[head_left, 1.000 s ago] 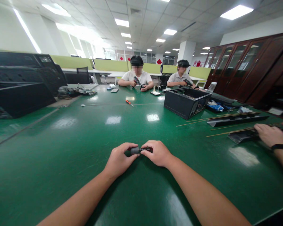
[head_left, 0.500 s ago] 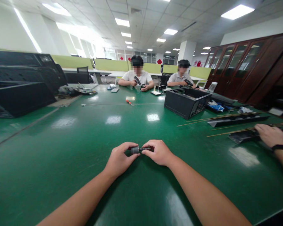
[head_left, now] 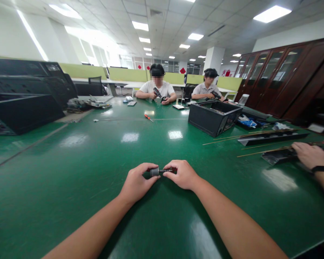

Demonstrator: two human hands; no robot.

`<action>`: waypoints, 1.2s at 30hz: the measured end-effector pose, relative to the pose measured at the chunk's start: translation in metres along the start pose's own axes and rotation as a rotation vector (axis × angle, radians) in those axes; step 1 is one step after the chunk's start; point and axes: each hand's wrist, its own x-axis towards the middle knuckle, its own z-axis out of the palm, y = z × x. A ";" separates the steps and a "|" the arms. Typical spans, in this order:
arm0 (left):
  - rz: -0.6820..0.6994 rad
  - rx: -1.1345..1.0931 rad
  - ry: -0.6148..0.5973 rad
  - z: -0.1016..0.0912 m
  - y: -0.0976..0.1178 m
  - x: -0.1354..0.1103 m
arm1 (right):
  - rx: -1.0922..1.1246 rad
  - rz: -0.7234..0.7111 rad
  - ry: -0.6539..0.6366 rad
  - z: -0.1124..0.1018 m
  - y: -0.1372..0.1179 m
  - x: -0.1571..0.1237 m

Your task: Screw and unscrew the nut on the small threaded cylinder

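Observation:
Low over the green table (head_left: 78,187), my left hand (head_left: 138,181) pinches a small grey metal cylinder (head_left: 154,172) between thumb and fingers. A thin dark ribbed shaft (head_left: 162,171) sticks out of the cylinder's right end, like that of a small motor. My right hand (head_left: 182,175) is closed with thumb and forefinger around this shaft. Something dark reddish (head_left: 174,170) shows between the right fingers, too small to make out. Both hands are only a little apart, with the cylinder and shaft lying level between them.
An orange screwdriver (head_left: 148,117) lies beyond my hands. A black computer case (head_left: 205,117) stands right of it, near black metal rails (head_left: 272,137) and thin rods. Another person's hand (head_left: 311,155) works at the right. Two people sit opposite with power drills. More cases (head_left: 27,111) stand left.
My right hand has shifted very slightly to the right along the shaft, so a little more of it shows. My left hand and the cylinder stay put.

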 end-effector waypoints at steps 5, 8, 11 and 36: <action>-0.010 -0.010 0.009 0.000 -0.001 0.000 | -0.012 -0.006 -0.010 -0.001 0.001 0.000; -0.016 -0.012 0.008 0.000 -0.003 0.000 | -0.014 0.001 -0.006 -0.002 0.001 0.001; -0.019 -0.014 0.008 0.001 -0.005 -0.001 | -0.017 0.002 -0.005 -0.002 0.002 0.001; -0.022 -0.013 0.030 -0.001 -0.003 -0.001 | -0.008 0.020 0.006 -0.003 0.004 0.001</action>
